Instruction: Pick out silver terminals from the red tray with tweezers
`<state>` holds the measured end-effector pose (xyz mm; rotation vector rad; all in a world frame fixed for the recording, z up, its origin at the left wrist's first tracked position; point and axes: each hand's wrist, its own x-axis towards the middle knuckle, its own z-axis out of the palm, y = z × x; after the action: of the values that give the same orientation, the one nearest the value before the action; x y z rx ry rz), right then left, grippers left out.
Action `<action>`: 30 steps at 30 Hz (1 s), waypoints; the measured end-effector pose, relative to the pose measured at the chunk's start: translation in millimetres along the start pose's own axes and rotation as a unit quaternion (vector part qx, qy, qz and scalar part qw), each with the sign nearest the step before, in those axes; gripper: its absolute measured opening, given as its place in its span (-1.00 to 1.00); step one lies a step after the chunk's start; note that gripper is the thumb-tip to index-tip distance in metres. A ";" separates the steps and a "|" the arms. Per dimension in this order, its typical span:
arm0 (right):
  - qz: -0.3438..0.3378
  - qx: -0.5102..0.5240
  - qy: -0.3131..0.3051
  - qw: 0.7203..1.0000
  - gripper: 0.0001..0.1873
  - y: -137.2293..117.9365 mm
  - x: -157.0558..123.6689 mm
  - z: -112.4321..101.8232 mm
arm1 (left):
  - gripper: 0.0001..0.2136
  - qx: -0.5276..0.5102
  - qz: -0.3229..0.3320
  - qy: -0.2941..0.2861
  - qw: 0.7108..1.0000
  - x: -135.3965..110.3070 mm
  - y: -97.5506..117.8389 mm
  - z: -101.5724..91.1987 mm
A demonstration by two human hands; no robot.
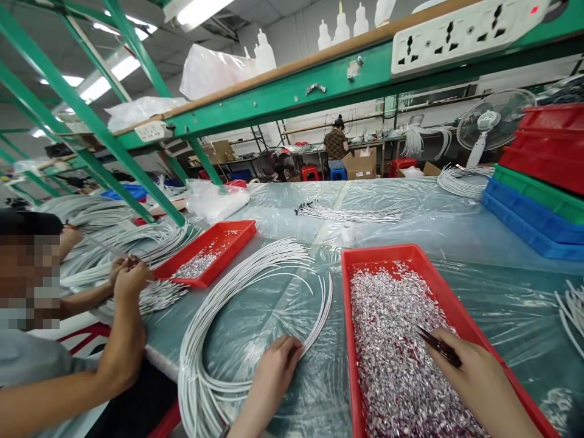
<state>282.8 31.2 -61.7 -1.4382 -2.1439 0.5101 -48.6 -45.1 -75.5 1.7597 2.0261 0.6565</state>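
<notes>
My left hand [275,372] is closed, its fingers pinching a few strands of a white cable bundle [194,347] at the right side of the coil. This coil curves across the plastic-covered table to the left of that hand. Dark tweezers [441,348] are gripped in my right hand [477,374], their tips pointing up and left. They hover over or touch a heap of small shiny metal pieces [392,328]; I cannot tell which. The pieces fill a long red tray [347,316] in front of me.
At left, a co-worker's hands [130,277] work beside another red tray [249,230] and more white cable coils. Dark-tipped cables [347,212] lie farther back. Stacked coloured trays [538,188] and a fan [486,121] stand at right. A green shelf beam [283,100] spans overhead.
</notes>
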 end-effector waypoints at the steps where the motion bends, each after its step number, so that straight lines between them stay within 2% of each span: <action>1: 0.001 -0.001 -0.001 1.000 -0.79 -0.8 0.1 -0.4 | -0.82 -0.004 -0.005 -0.007 1.000 1.1 -0.2 -1.0; 6: 0.004 -0.006 0.006 1.000 -0.80 -3.8 -0.2 -0.3 | -0.76 -0.069 -0.006 -0.072 0.995 5.5 2.5 -13.9; 10: -0.001 0.007 0.023 1.000 -0.80 -6.3 -1.2 1.0 | -0.71 -0.161 -0.008 -0.113 0.980 11.1 20.9 -27.8; 13: -0.009 0.012 0.015 1.000 -0.81 -8.1 -1.2 -0.1 | -0.66 -0.233 -0.008 -0.141 0.962 20.9 47.4 -31.7; 17: -0.012 0.016 0.004 1.000 -0.83 -11.9 -0.6 -4.5 | -0.60 -0.304 0.024 -0.152 0.940 36.0 94.6 -28.7; 20: -0.006 0.032 0.008 0.999 -0.81 -16.6 -0.8 -7.4 | -0.59 -0.334 0.058 -0.160 0.927 37.4 128.5 -21.8; 22: 0.001 0.048 0.011 0.999 -0.76 -20.3 -1.2 -8.2 | -0.60 -0.338 0.075 -0.163 0.924 32.8 143.7 -15.4; 26: 0.017 0.077 0.019 0.997 -0.68 -27.5 -2.0 -7.6 | -0.63 -0.342 0.092 -0.157 0.922 23.5 151.3 -1.4; 30: 0.023 0.104 0.007 0.994 -0.72 -31.3 -2.9 -6.3 | -0.63 -0.360 0.101 -0.196 0.907 20.6 144.4 7.1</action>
<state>264.4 17.1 -39.6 -1.3719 -1.9849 0.7156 69.8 -8.3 1.6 1.4849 1.1277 0.8829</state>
